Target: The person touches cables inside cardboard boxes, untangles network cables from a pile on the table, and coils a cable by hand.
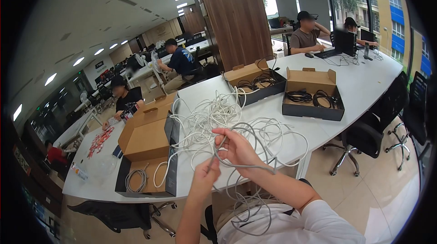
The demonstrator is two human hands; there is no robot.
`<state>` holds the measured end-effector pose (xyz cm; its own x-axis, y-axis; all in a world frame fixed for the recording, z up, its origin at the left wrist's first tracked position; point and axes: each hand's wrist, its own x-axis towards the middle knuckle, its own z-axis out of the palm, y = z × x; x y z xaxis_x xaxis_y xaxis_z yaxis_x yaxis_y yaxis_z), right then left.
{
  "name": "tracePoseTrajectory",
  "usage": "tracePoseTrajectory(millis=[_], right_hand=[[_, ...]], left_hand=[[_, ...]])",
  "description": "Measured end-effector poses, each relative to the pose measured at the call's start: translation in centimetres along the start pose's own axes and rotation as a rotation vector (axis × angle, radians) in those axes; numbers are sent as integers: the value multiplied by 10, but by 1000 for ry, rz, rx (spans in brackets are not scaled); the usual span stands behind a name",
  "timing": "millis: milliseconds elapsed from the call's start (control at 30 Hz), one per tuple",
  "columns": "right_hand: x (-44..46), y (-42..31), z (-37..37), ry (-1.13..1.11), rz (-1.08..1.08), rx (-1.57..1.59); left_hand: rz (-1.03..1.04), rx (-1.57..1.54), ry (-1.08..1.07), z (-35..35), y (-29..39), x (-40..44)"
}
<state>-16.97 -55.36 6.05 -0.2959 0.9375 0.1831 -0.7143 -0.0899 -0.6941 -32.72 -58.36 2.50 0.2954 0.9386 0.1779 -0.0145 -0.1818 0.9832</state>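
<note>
As left hand and right hand pinch grey cable, white cables beyond — wall sign illegibly small.

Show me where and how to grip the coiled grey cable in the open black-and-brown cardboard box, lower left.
Probably best from above: pinch the bundled strands on the picture-right side of the coiled grey cable. It lies flat in the open-topped box, with bare cardboard between that side and the white cable.

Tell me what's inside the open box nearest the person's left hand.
The box holds a coiled grey cable and part of a white cable to its right. What lies directly under the coil is covered.
</note>
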Motion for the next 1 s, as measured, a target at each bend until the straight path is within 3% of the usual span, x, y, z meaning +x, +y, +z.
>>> tracePoseTrajectory(millis=[33, 167, 300, 400, 433, 533, 667, 833, 933, 1000], right_hand=[[1, -2, -11, -71, -38, -134], [-6, -22, -38, -232, 145, -550], [-21, -24, -71, -285, -16, -695], [-26, -52, -87, -256, 27, -630], [-35, -62, -78, -112, -7, -562], [-48, -84, -103, -158, -133, -454], [-79, -113, -117, -499, -354, -335], [-125, -143, -193, -594, -555, -192], [-146, -172, -210, -283, -708, 199], [-157, -190, -221, 116, -757, 381]], left_hand=[[24, -17, 55, -8, 1, 3], [72, -258, 252, -44, 14, -1], [125, -528, 264, -79, 26, -7], [180, -639, 262, -94, 36, -17], [205, -655, 270, -98, 38, -21], [255, -715, 296, -114, 42, -30], [345, -796, 220, -134, 50, -42], [366, -832, 135, -138, 48, -34], [371, -881, 220, -133, 43, -19], [468, -937, 338, -137, 36, -6]])
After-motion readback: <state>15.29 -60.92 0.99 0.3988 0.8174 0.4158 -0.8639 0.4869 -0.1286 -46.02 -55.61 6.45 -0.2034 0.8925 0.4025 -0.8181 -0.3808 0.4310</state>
